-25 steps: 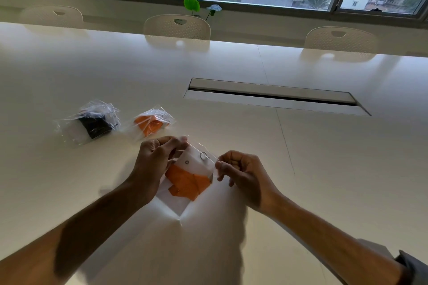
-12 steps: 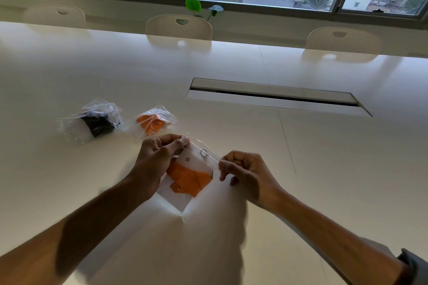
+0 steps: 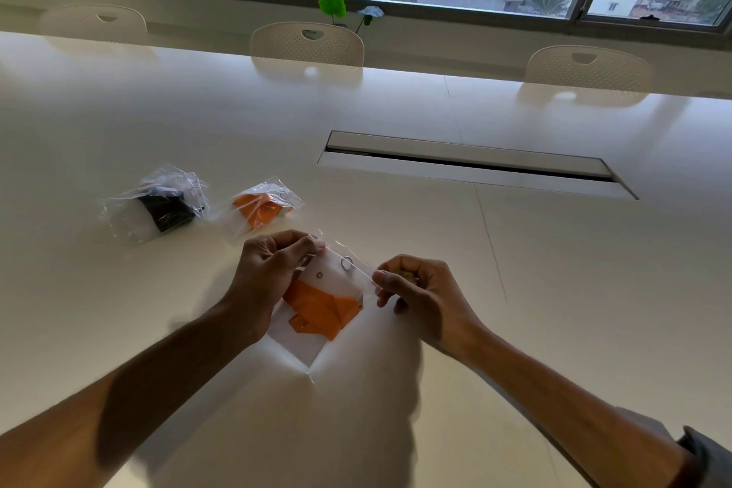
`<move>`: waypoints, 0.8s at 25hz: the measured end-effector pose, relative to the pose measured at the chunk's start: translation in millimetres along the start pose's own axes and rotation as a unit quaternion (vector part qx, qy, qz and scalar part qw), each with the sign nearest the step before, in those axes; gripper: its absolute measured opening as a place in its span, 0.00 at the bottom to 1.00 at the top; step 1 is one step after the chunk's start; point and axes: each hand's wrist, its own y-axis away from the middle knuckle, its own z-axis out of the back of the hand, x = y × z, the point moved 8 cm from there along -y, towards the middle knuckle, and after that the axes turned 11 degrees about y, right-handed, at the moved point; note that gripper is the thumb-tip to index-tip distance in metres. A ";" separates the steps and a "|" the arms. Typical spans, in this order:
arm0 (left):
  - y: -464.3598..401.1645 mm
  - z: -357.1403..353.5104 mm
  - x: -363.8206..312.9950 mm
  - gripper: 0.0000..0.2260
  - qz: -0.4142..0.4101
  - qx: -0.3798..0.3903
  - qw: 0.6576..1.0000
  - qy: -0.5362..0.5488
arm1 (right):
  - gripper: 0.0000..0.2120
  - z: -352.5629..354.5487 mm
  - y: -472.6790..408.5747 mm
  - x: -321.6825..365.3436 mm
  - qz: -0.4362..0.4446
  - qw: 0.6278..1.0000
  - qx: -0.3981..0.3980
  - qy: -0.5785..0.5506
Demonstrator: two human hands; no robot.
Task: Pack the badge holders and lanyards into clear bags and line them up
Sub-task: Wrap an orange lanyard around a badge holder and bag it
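Note:
A clear bag (image 3: 317, 345) lies on the white table in front of me, with a folded orange lanyard (image 3: 323, 309) and a pale badge holder (image 3: 336, 277) with a metal ring inside it. My left hand (image 3: 269, 273) pinches the bag's top edge at its left end. My right hand (image 3: 420, 293) pinches the same edge at its right end. Farther left on the table lie two filled clear bags side by side: one with a black lanyard (image 3: 164, 208), one with an orange lanyard (image 3: 259, 208).
The white table (image 3: 554, 289) has a long cable slot (image 3: 471, 166) set into it at the back right. Three pale chairs (image 3: 307, 44) stand along the far side under a window, with a small green plant (image 3: 332, 6) on the sill.
Both hands keep pinching the bag's top edge. My right hand has shifted slightly to the right along that edge; the bag and its contents stay in place.

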 end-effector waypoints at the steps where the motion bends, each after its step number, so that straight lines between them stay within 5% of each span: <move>1: 0.4 -0.1 -0.8 0.06 -0.006 -0.002 1.000 -0.004 | 0.12 -0.8 0.3 0.9 0.001 1.000 0.002 0.007; 15: -5.6 2.1 -0.1 0.09 -0.036 -0.016 0.999 0.004 | 0.22 -8.0 0.1 2.6 -0.004 0.999 -0.004 0.052; 20: -15.7 8.4 -7.6 0.14 -0.014 0.031 0.997 -0.063 | 0.10 -11.8 -19.1 17.0 -0.003 0.999 -0.037 0.016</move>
